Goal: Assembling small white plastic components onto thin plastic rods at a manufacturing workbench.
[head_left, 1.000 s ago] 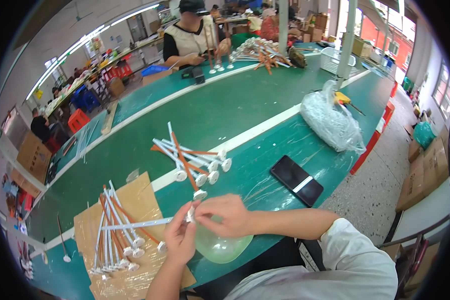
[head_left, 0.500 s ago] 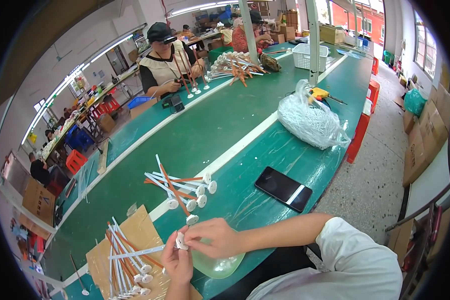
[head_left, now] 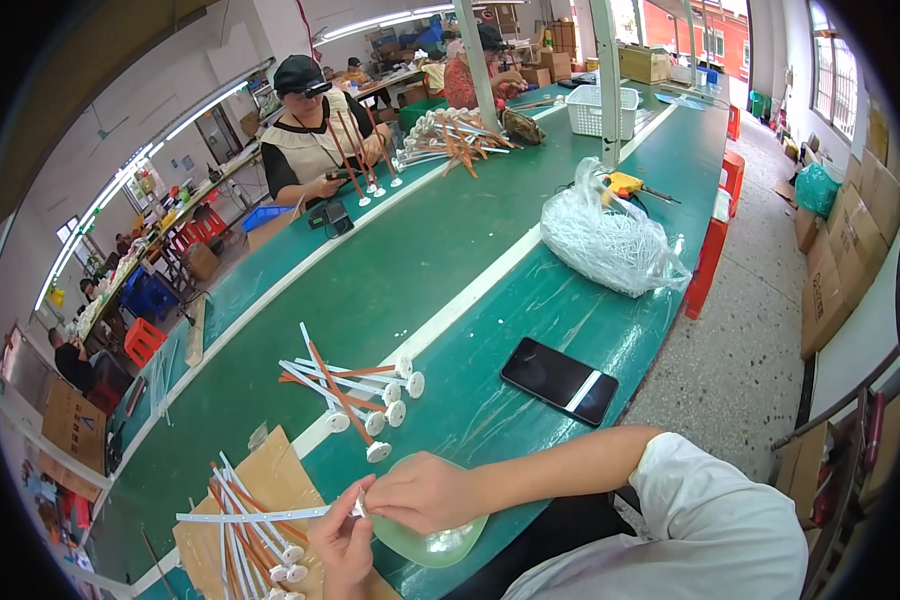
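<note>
My left hand [head_left: 342, 540] is closed on a pale strip [head_left: 240, 517] dotted along its length, pinching it at its white end piece [head_left: 359, 505]. The strip points left from my fingers. My right hand [head_left: 425, 492] is closed, fingertips against that end piece; whatever they hold is hidden. Beneath the right hand lies a light green dish [head_left: 440, 550] with small white bits. Beyond my hands, several white and orange-brown strips with round white caps [head_left: 378, 452] lie crossed on the green table. More capped strips [head_left: 238, 500] lie on brown cardboard [head_left: 300, 470] at the left.
A black phone [head_left: 558, 381] lies right of the strips. Farther back are a clear bag of thin white pieces [head_left: 610, 235], a yellow tool [head_left: 625, 185] and a white basket [head_left: 602, 110]. Across the table, a co-worker [head_left: 305, 140] handles upright brown strips beside a strip heap [head_left: 460, 138].
The view has shifted slightly. My hands have turned the held strip nearly level, and my right fingers have curled closer over the end piece.
</note>
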Motion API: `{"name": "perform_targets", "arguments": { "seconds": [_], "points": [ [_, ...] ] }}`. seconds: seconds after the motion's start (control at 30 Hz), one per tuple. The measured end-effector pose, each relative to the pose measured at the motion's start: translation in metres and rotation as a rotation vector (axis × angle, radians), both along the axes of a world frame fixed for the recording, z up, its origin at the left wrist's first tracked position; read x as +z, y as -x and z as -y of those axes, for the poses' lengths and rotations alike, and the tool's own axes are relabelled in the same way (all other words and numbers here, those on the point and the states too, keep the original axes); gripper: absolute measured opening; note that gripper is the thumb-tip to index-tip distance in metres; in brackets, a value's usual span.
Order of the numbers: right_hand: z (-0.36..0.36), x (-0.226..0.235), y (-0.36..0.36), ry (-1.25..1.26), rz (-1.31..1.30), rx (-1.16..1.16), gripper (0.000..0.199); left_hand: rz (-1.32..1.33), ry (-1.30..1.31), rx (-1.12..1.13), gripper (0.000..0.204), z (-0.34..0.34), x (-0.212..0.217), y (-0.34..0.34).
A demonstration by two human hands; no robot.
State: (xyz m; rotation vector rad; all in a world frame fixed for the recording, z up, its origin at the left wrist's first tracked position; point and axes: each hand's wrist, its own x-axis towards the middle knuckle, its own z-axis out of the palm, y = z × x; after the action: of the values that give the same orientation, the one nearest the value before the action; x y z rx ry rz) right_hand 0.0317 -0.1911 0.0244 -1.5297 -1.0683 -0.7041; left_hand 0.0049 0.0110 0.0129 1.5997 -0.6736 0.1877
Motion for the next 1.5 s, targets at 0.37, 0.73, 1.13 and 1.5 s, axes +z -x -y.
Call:
{"name": "perform_targets", "arguments": {
  "seconds": [0.37, 0.73, 1.13, 1.5],
  "points": [
    [0.007, -0.011, -0.016, 0.092, -0.047, 0.001, 0.012, -0.057, -0.149, 0.133, 0.039, 0.002, -0.006, 0.001],
    [0.015, -0.012, -0.023, 0.197, 0.151, -0.191, 0.012, 0.322, -0.743, 0.427, 0.035, 0.009, 0.006, -0.004],
    [0.017, -0.027, -0.05, 0.187, 0.092, -0.38, 0.009, -0.007, -0.355, 0.477, 0.027, -0.026, 0.041, -0.012],
    [0.017, -0.027, -0.053, 0.18, 0.078, -0.232, 0.009, 0.0, -1.147, 0.481, 0.018, -0.109, 0.081, 0.036]
  ]
}}
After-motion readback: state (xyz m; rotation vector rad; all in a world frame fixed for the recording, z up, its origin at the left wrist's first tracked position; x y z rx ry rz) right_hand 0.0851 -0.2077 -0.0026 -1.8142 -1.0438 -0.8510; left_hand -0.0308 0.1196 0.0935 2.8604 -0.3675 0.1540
